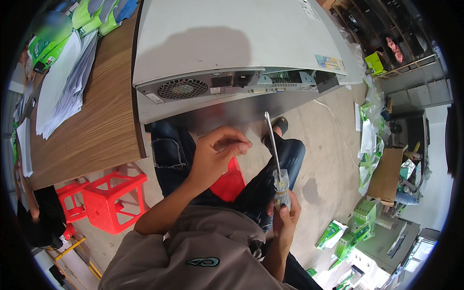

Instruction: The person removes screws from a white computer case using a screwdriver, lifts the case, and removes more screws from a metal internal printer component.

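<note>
Grey-brown fabric shirt (159, 256) on the near side of a white metal computer case (237, 43): hand positions and clearances

Reference all positions to the case; its rear panel, with a round black fan grille (182, 89) at the left end, faces the wearer.

Right hand (285, 212): fingers closed around the clear handle of a long steel-shafted screwdriver (276, 154); farther from the case than the left.

Left hand (220, 150): nearer the rear panel, fingers curled, thumb and fingertips drawn close; whether they pinch anything small cannot be told.

Screwdriver: long axis runs from the right hand toward the case, leaning slightly left. Tip appears just short of the panel's lower edge, apart from it.

Edges: brown wood-grain worktop (108, 92) borders the case on the left. A gap toward the panel's right end exposes a green circuit board (279, 76).

Room: open air separates both hands from the case; pale floor (328, 154) extends to its near right.
</note>
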Demonstrator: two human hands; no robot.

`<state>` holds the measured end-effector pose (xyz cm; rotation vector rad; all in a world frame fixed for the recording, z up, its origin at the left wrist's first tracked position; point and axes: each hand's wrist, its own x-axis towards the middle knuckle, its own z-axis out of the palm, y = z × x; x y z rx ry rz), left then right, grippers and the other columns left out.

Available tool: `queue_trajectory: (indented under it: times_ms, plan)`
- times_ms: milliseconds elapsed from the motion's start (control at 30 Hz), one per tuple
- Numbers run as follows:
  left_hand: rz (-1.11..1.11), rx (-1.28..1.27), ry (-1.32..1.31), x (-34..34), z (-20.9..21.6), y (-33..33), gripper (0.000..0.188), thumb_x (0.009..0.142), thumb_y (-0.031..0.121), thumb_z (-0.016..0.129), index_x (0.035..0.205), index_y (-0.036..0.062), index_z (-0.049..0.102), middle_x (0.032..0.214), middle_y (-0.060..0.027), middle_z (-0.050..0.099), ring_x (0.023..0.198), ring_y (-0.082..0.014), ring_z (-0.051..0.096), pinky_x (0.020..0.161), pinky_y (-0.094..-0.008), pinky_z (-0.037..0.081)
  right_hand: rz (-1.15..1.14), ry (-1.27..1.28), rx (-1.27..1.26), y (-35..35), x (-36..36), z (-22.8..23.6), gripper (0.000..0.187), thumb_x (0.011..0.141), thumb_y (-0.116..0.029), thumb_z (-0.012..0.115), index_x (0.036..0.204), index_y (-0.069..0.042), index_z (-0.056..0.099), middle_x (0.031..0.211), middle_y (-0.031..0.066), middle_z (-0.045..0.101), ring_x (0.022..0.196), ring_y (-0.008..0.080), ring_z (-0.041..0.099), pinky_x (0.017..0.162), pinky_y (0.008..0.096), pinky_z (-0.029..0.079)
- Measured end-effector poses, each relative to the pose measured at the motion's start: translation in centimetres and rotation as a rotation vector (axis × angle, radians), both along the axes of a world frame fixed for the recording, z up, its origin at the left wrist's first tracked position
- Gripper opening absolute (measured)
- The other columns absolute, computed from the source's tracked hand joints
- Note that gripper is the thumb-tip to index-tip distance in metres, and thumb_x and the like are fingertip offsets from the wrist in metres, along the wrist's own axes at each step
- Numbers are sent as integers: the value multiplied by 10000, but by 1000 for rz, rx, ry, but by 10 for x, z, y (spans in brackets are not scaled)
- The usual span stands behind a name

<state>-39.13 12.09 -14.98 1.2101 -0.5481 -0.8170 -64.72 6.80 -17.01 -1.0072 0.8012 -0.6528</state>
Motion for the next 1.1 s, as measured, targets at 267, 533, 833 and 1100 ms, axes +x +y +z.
queue_trajectory:
  times_ms: [267, 533, 833, 1100]
  plan:
    - [14, -80, 68, -2, -21, 7, 150, 990, 82, 611, 1085, -35, 601, 980, -167, 722, 814, -174, 672, 784, -325, 554, 64, -35, 15, 9, -7, -22, 663, 898, -382, 736, 1334, 69, 522, 873, 111, 648, 693, 173, 608, 600, 285, 455]
    - [-91, 74, -572, -13, 5, -4, 99, 852, 87, 739, 939, 50, 711, 936, -66, 686, 850, -227, 666, 759, -330, 521, -157, -84, 137, 0, -4, -65, 626, 937, -358, 692, 1365, 48, 482, 916, 74, 584, 696, 145, 544, 615, 278, 444]
    - [510, -169, -1563, 30, 84, -79, 223, 667, 137, 775, 884, 187, 761, 931, 51, 627, 880, -197, 555, 822, -378, 363, -191, -208, 161, -8, -12, -82, 518, 970, -354, 652, 1306, 11, 504, 925, 58, 589, 710, 125, 526, 617, 272, 431]
    - [490, 160, -1751, 37, 82, -106, 182, 741, 144, 751, 910, 201, 783, 972, 21, 529, 1009, -221, 503, 882, -395, 331, -248, -281, 210, -7, -18, -88, 600, 964, -363, 662, 1364, 43, 476, 922, 68, 604, 698, 136, 545, 618, 280, 441]
